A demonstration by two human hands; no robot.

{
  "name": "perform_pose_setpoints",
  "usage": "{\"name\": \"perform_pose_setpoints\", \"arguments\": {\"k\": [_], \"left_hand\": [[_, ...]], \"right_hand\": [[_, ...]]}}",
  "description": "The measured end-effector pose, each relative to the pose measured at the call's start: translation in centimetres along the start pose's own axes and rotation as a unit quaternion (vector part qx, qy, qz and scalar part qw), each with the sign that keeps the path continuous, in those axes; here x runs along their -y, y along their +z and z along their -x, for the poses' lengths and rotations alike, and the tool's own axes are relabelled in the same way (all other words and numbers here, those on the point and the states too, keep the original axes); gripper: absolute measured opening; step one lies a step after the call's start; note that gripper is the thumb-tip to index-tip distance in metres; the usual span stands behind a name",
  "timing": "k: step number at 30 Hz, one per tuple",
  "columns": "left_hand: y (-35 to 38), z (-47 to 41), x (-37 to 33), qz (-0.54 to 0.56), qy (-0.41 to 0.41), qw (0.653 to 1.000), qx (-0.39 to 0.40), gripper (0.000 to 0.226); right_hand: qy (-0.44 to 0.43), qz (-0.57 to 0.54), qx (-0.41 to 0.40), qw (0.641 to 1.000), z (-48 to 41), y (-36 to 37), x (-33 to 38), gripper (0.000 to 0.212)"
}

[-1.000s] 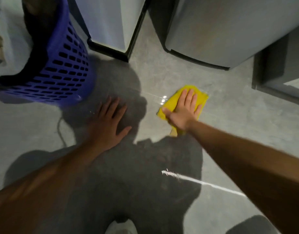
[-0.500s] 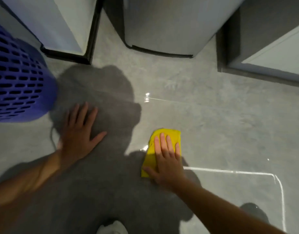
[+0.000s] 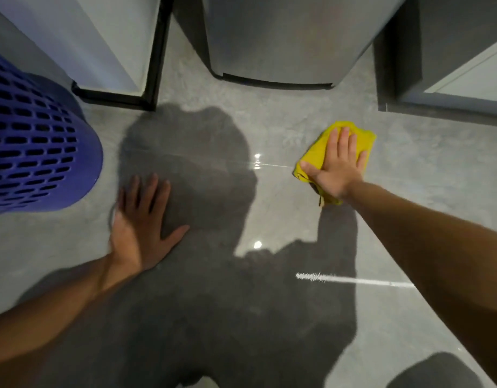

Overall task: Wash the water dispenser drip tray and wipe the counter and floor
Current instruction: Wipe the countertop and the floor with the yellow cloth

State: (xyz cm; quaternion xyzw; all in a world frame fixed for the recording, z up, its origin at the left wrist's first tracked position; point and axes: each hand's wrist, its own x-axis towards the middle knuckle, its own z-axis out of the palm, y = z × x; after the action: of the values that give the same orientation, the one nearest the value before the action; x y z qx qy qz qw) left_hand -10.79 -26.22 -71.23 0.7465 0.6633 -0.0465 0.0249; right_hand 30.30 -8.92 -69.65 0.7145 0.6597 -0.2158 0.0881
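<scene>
A yellow cloth [image 3: 362,141] lies crumpled on the glossy grey floor [image 3: 269,130] at the right. My right hand [image 3: 337,166] presses flat on top of it, fingers spread and pointing away from me, covering most of the cloth. My left hand [image 3: 142,225] rests flat on the bare floor to the left, palm down, fingers apart, holding nothing. The drip tray is not in view.
A purple perforated basket [image 3: 37,152] stands at the left, close to my left hand. A white unit with a black base [image 3: 115,96] and a grey appliance [image 3: 278,51] stand at the far edge. A dark cabinet [image 3: 437,79] is at the right. My shadow covers the floor's middle.
My right hand has slid the yellow cloth away from me and to the right, toward the cabinet. My left hand stays planted on the floor.
</scene>
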Motion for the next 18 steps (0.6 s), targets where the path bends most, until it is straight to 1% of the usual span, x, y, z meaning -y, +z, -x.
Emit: {"name": "perform_pose_setpoints", "arguments": {"k": [2, 5, 7, 9, 11, 13, 15, 18], "left_hand": [[0.2, 0.1, 0.3, 0.000, 0.004, 1.000, 0.002, 0.098], [0.0, 0.2, 0.7, -0.012, 0.006, 1.000, 0.016, 0.099], [-0.3, 0.1, 0.7, -0.010, 0.004, 1.000, 0.023, 0.098], [-0.8, 0.1, 0.5, -0.012, -0.006, 0.999, 0.034, 0.097], [-1.3, 0.2, 0.0, -0.019, -0.015, 0.999, 0.048, 0.096], [-1.6, 0.4, -0.3, -0.024, -0.018, 0.998, 0.057, 0.096], [-1.8, 0.1, -0.4, -0.012, -0.003, 0.999, 0.051, 0.095], [-2.1, -1.6, -1.5, 0.034, 0.061, 0.997, 0.024, 0.090]], "right_hand": [[-0.080, 0.028, 0.012, 0.996, -1.8, 0.5, 5.7, 0.113], [-0.197, 0.053, 0.013, 0.979, 0.1, 2.4, 12.2, 0.111], [-0.246, 0.069, -0.002, 0.967, 3.4, 3.9, 13.2, 0.111], [-0.274, 0.062, -0.011, 0.960, 7.9, 5.4, 12.0, 0.110], [-0.271, 0.041, -0.013, 0.962, 13.2, 7.2, 9.3, 0.109], [-0.235, 0.030, -0.014, 0.972, 18.9, 9.3, 5.7, 0.108], [-0.178, 0.030, -0.006, 0.984, 23.5, 10.8, 1.3, 0.107], [-0.067, 0.025, 0.014, 0.997, 26.6, 10.3, -5.4, 0.105]]}}
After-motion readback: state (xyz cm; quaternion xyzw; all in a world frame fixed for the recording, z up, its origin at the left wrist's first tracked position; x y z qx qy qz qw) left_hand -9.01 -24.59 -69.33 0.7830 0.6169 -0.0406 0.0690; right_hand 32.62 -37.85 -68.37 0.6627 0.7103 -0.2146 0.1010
